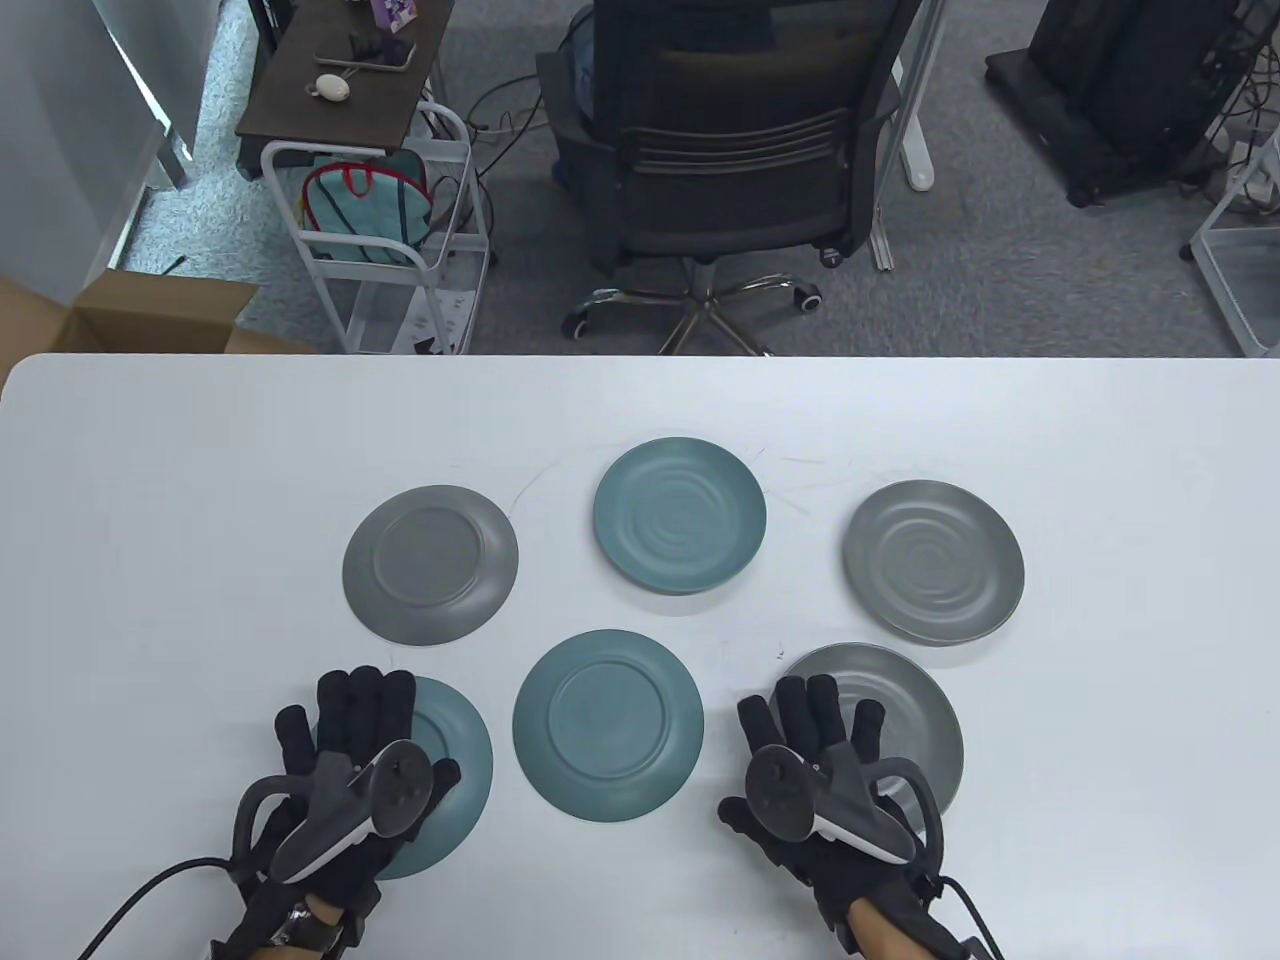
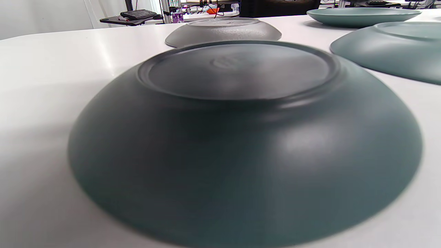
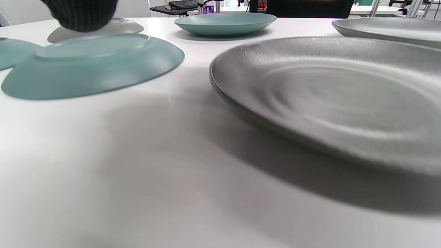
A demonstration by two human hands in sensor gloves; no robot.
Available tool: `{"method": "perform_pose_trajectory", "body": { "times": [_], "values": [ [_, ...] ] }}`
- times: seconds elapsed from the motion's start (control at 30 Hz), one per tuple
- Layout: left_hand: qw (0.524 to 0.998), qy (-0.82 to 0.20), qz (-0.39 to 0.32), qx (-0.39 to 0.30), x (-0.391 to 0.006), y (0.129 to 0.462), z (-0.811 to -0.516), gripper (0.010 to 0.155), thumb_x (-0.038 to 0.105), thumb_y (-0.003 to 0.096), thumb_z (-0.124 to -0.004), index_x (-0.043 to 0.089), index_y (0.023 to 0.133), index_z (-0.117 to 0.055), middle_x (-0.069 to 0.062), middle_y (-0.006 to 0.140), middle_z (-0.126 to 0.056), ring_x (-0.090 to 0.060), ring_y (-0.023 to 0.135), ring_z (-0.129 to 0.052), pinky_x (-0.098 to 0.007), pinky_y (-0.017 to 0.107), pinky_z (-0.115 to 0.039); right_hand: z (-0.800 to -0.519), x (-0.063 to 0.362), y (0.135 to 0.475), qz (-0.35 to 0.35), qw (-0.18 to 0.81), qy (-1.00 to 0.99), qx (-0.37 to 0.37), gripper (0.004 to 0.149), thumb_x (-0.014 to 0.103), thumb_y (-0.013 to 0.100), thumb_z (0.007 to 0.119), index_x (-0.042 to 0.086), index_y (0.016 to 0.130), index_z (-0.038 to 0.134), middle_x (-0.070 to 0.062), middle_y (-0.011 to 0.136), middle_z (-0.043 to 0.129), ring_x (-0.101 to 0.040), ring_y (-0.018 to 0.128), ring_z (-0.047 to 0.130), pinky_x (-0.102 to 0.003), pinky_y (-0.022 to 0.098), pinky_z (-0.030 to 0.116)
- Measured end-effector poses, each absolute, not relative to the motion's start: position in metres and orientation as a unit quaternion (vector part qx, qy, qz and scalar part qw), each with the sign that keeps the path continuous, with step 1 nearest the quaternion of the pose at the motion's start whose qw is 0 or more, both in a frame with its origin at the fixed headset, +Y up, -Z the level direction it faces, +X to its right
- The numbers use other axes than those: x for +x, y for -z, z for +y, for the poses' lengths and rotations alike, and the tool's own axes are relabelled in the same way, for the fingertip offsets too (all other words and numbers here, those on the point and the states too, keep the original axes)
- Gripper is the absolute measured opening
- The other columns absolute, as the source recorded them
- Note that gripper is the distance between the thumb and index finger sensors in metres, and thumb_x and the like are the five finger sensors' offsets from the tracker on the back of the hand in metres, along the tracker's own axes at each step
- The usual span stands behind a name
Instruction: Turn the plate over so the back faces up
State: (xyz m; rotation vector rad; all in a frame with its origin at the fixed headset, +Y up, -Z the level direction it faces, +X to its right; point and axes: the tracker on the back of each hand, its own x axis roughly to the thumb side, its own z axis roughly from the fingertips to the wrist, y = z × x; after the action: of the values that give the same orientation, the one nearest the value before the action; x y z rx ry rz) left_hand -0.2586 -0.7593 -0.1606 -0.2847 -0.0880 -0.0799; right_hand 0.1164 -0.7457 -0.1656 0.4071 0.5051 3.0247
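Several plates lie on the white table. The front-left teal plate lies back up, as the left wrist view shows. My left hand is above its left part with fingers stretched out, holding nothing. The front-right gray plate lies face up and also shows in the right wrist view. My right hand is over its left edge with fingers spread, holding nothing; one fingertip shows in the right wrist view. I cannot tell whether either hand touches its plate.
A teal plate lies back up between my hands. Behind are a gray plate back up, a teal plate face up and a gray plate face up. An office chair stands beyond the table's far edge.
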Motion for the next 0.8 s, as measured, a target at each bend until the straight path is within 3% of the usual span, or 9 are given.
{"method": "perform_pose_trajectory", "body": {
  "times": [0.37,0.8],
  "values": [
    [0.985,0.022,-0.061,-0.161,-0.253,0.158,-0.763,0.091,0.071,0.0554,-0.048,0.016,0.118,-0.013,-0.019,0.121,-0.018,-0.048,0.117,-0.023,-0.071,0.076,-0.023,-0.708,0.06,0.224,0.139,-0.008,-0.984,0.112,0.089,0.061,0.05,0.064,0.018,0.113,0.019,-0.023,0.118,0.016,-0.049,0.107,0.016,-0.073,0.073,0.021],
    [0.987,0.018,-0.07,-0.143,-0.251,0.153,-0.755,0.091,0.071,0.0554,-0.048,0.016,0.119,-0.013,-0.019,0.121,-0.018,-0.049,0.117,-0.023,-0.072,0.075,-0.023,-0.708,0.005,0.307,0.146,-0.036,-0.986,0.07,0.089,0.06,0.048,0.067,0.018,0.113,0.022,-0.023,0.118,0.021,-0.048,0.109,0.021,-0.072,0.074,0.027]
  ]
}}
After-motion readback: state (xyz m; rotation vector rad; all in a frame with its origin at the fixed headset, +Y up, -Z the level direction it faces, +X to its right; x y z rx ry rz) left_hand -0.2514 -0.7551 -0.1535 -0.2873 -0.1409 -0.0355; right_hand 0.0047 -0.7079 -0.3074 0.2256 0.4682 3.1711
